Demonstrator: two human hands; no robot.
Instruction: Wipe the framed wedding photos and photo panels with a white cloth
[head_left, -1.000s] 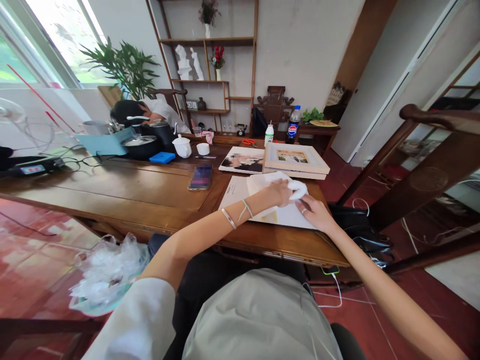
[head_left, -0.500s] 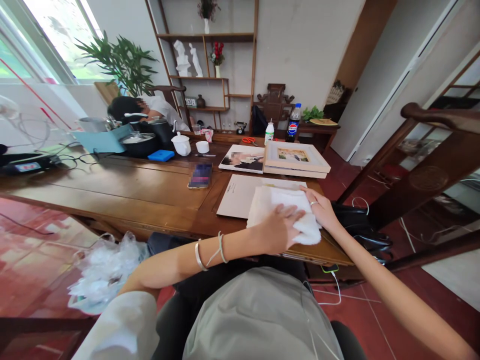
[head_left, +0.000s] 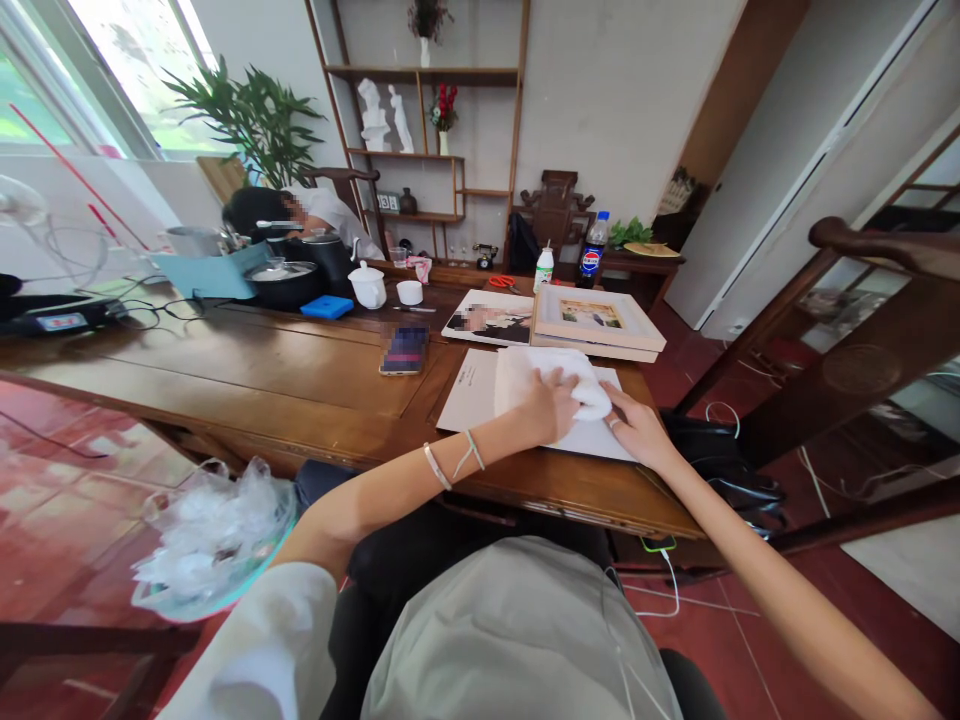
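Note:
My left hand (head_left: 552, 406) presses down on a white cloth (head_left: 517, 372), its fingers bent into the bunched fabric. Beneath the cloth lies a flat white board or album (head_left: 463, 395) with small print at its left, close to the table's near edge. My right hand (head_left: 639, 430) rests at the board's right edge with fingers stretched and apart, the fingertips near the cloth. A ring shows on it. Part of the board is covered by the cloth and both hands.
Behind the board lie a photo panel (head_left: 491, 318) and a boxed framed picture (head_left: 600, 318). A phone (head_left: 404, 350) is to the left. A cola bottle (head_left: 592, 250), white bottle (head_left: 544, 268), teapot (head_left: 368, 287) and pots (head_left: 281, 285) stand farther back. A person (head_left: 341, 222) leans at the far side.
My left hand and the cloth have moved away from me and slightly left, uncovering the board's near right part. The right hand has shifted a little nearer to me along the edge.

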